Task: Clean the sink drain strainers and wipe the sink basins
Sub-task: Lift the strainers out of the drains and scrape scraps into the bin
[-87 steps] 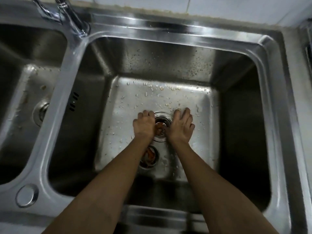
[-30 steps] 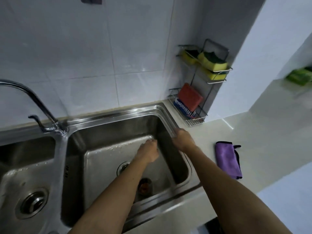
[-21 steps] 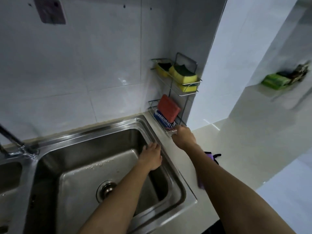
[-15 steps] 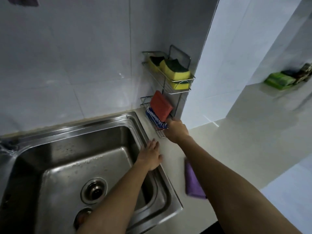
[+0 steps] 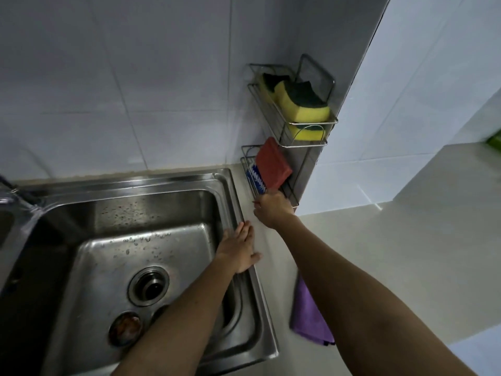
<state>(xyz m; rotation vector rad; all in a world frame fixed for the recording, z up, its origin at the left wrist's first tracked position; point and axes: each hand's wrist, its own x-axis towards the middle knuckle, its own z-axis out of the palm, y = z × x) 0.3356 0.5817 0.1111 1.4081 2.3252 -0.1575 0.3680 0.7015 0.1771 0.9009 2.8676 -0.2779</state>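
Grabbing a scrubber, I reckon; left hand (image 5: 238, 251) flat on the sink rim (image 5: 235, 202); right hand (image 5: 273, 210) at the red sponge (image 5: 272, 166), grip hidden; next, lift it clear of the wire rack (image 5: 311, 122).

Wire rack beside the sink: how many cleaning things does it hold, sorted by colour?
Yellow sponges with dark green tops: 3
Red pad: 1
Blue-and-white item, leaning beside the red pad: 1
Total: 5
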